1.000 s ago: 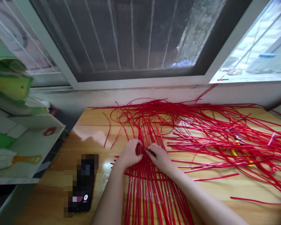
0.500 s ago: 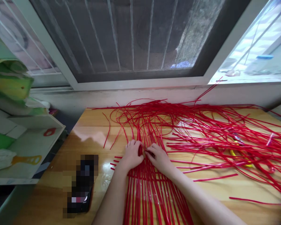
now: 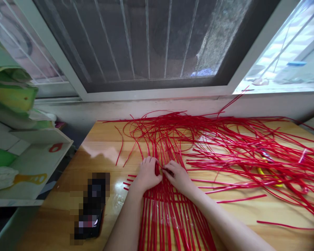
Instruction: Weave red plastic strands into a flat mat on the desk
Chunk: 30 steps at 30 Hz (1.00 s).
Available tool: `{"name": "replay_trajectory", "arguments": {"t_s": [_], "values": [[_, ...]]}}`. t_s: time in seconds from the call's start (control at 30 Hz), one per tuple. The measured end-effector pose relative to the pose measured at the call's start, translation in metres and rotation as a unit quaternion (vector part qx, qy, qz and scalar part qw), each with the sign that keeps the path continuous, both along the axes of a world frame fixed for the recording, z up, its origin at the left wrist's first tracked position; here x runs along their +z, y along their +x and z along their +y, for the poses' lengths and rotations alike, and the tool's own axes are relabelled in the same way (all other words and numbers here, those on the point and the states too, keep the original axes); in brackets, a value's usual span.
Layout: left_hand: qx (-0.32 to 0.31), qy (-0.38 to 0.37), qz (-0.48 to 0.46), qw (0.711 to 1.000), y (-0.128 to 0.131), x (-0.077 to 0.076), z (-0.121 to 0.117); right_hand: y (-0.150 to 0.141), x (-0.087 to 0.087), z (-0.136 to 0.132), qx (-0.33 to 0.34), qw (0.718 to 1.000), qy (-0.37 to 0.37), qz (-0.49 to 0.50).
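Note:
Red plastic strands (image 3: 159,223) run lengthwise toward me on the wooden table, side by side, with a few crossing strands (image 3: 128,182) sticking out at the left. Clear tape seems to lie over the near part. My left hand (image 3: 149,174) rests on the strands, fingers bent over several of them and thumb toward the middle. Close by on the right, my right hand (image 3: 174,171) pinches a red strand between thumb and fingertips. The far ends of the strands fan out beyond both hands. Exactly which strands lie under my palms is hidden.
A tangle of loose red strands (image 3: 251,153) covers the table's back and right side, with a yellow-handled tool (image 3: 260,170) partly buried in it. A blurred-out black device (image 3: 92,205) lies left. A white open box (image 3: 36,164) stands beyond the left edge. A window (image 3: 146,45) rises behind.
Both hands stay almost in the same place. My right fingertips shift very slightly at the strand; the rest looks the same.

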<state>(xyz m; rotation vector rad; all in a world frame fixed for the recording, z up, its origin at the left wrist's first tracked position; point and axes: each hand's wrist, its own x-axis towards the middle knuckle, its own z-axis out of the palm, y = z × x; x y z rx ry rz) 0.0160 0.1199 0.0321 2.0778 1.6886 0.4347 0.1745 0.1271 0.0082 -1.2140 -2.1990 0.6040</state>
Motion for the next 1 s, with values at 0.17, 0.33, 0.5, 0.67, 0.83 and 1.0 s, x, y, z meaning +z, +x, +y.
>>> {"name": "replay_trajectory", "arguments": {"t_s": [0.17,0.33,0.5,0.67,0.83,1.0], "values": [[0.038,-0.002,0.011,0.999,0.000,0.004,0.001,0.001,0.001,0.000,0.002,1.000,-0.004,0.002],[0.053,-0.010,0.018,0.998,-0.003,0.005,0.003,0.000,0.001,0.000,0.001,1.000,-0.005,0.007],[0.098,0.022,0.025,0.995,0.001,-0.004,0.006,0.001,0.000,0.000,0.000,1.000,-0.005,0.011],[0.107,0.050,0.019,0.993,0.007,-0.010,0.007,0.000,0.000,0.000,-0.005,1.000,-0.008,0.013],[0.128,0.054,0.022,0.990,0.014,-0.012,0.008,0.000,-0.001,0.001,-0.010,1.000,-0.001,0.018],[0.125,0.030,0.023,0.991,0.022,-0.009,0.009,0.002,-0.001,0.003,-0.018,1.000,0.003,0.004]]}}
